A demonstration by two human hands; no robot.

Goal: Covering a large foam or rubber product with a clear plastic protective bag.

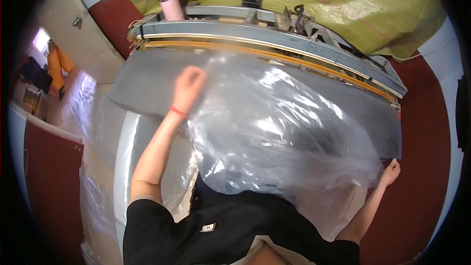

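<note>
A large sheet of clear plastic film (265,122) spreads over the grey-covered bench top (147,73) and hangs down its near side, with bright glare on its creases. My left hand (190,87), with a red band at the wrist, is raised by the film's upper left edge. Its fingers are curled closed on that edge, somewhat smeared by motion. Low at the right, by the front corner of the bench, my right hand (391,172) is closed on the film's right end. Its fingertips are partly hidden.
Behind the bench top runs a long grey metal beam (230,29) with an orange strip (274,55). A pink bottle (169,1) stands on it near a yellow-green woven sheet (333,10). A rolled plastic bundle (126,162) lies at the left, near a door (73,14).
</note>
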